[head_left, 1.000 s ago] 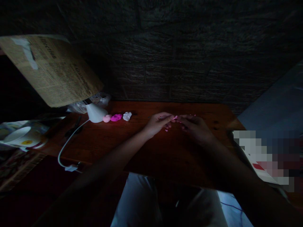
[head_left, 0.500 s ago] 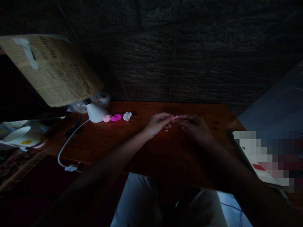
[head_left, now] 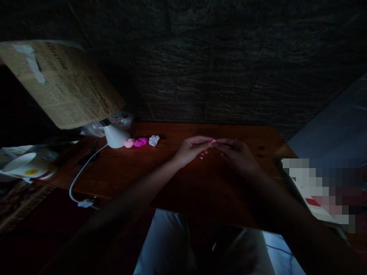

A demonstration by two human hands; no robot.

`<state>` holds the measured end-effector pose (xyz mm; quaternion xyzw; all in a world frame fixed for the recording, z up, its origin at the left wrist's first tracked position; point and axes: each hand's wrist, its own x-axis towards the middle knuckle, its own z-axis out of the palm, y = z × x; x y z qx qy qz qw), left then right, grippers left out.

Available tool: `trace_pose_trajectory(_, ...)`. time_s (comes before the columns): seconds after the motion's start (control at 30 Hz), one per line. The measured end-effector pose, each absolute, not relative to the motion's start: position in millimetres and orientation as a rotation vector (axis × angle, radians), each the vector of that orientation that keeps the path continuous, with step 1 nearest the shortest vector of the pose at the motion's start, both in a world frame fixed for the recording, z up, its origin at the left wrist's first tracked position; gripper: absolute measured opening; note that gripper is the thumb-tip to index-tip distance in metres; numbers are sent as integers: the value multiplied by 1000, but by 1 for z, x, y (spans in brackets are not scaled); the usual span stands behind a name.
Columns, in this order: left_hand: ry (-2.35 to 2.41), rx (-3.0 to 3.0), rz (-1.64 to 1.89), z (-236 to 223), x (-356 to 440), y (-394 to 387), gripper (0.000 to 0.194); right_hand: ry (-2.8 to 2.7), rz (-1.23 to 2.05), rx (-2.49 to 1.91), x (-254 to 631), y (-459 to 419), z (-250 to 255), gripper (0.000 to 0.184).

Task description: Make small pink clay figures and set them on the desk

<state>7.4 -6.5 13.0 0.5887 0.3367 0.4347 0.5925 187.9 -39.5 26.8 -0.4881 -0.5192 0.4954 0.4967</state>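
Between the fingertips of both hands is a small piece of pink modelling clay (head_left: 213, 141). My left hand (head_left: 193, 149) pinches it from the left, thumb and index finger closed. From the right, my right hand (head_left: 235, 154) grips the same piece; its lower fingers are in shadow. A tiny pink scrap (head_left: 201, 157) shows just below the left fingers. Further left on the wooden table (head_left: 177, 183) lie a light pink clay lump (head_left: 129, 143), a magenta clay lump (head_left: 140, 142) and a white clay lump (head_left: 154, 140) in a row.
A lamp base (head_left: 116, 136) with a newspaper-print shade (head_left: 71, 84) stands at the left; its white cord (head_left: 75, 179) hangs over the front edge. Dark scissors (head_left: 88, 154) lie near it. A white paper cup (head_left: 30, 166) is far left. Behind rises a dark stone-patterned wall (head_left: 200, 68).
The left thumb and index fingertips have closed further over the pink clay, so less of it shows. Both hands stay in nearly the same place.
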Motion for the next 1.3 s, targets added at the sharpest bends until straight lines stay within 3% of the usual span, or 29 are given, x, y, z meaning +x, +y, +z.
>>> trace_pose_trajectory(0.27, 809, 1394, 1054, 15, 7, -8, 40, -1183, 1294, -1114, 188, -37, 21, 46)
trace_pose_trajectory(0.77, 852, 1446, 1082, 11, 8, -8, 31, -1181, 1273, -1153, 189, -38, 22, 39)
trace_pose_trajectory(1.3, 848, 1429, 1106, 12, 10, -9, 36, -1232, 1253, -1155, 189, -38, 25, 38)
